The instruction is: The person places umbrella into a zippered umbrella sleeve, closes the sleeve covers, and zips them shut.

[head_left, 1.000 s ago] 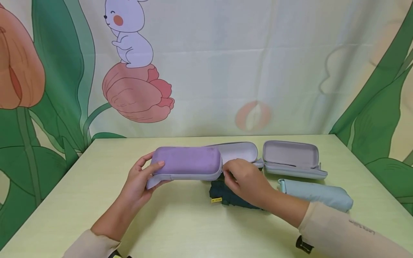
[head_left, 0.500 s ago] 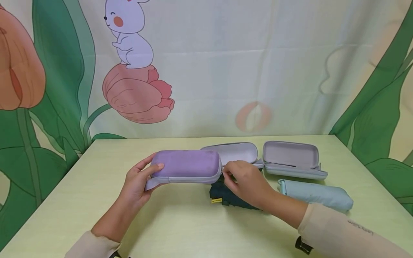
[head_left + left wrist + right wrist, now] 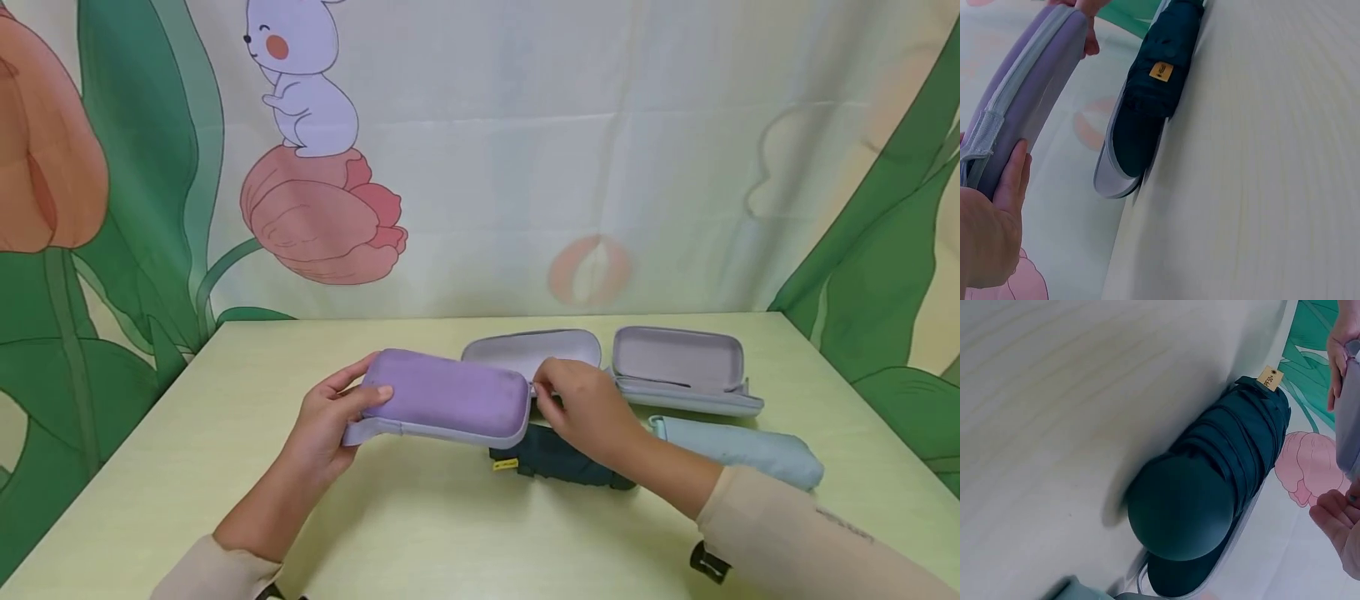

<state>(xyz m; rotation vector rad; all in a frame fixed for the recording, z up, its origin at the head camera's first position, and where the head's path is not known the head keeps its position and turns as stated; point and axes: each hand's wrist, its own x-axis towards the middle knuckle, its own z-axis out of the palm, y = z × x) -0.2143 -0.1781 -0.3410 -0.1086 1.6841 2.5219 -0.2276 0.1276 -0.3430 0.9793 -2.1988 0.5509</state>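
Our purple case (image 3: 450,397) is held up off the table (image 3: 420,542), its right end now dipping; half a second ago it sat near level. Our left hand (image 3: 330,415) grips the other end, our right hand (image 3: 588,408) pinches probably the zip pull (image 3: 533,389), so we're likely mid-zip. More dark umbrella (image 3: 566,457) shows, too.

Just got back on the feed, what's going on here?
A person's left hand holds a purple case above the table, while the right hand pinches at its end, apparently on the zipper pull. A dark green folded umbrella and a light-blue roll lie on the table, with two open cases behind them.
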